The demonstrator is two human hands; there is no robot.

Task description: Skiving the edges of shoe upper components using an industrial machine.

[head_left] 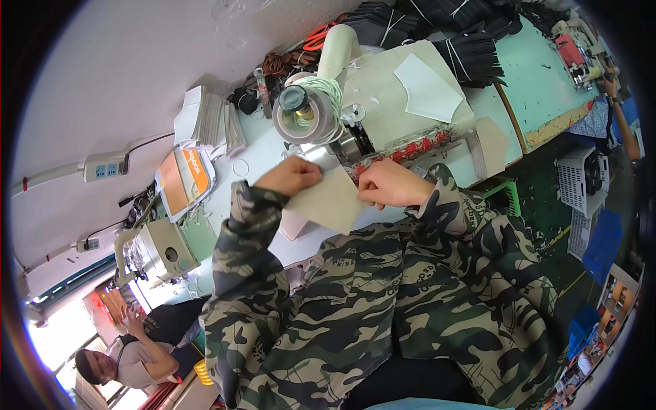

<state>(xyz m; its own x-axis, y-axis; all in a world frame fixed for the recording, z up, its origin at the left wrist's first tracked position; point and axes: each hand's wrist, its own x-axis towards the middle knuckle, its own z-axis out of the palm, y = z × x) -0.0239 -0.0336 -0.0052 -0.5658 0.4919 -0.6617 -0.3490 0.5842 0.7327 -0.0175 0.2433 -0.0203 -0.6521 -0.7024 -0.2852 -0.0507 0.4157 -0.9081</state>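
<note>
Between my two hands a pale beige sheet (329, 206) is held in front of a cream-coloured machine (372, 85). My left hand (290, 176) is closed on its upper left edge, with the fingers curled under. My right hand (395, 184) pinches the right edge between thumb and fingers. The sheet's far edge reaches close to the machine's shiny metal roller (352, 145); whether it touches cannot be made out. A round grey housing (281, 123) with coiled pale green cord (333, 102) sits above my left hand. On the machine top lies a white cut piece (429, 89).
Stacked pale cut pieces (205, 123) and papers with an orange sheet (197, 171) stand left on the table. Bundled black strips (471, 58) lie at the back right. White crates (579, 178) stand on the green floor. Another person (137, 362) sits at the lower left.
</note>
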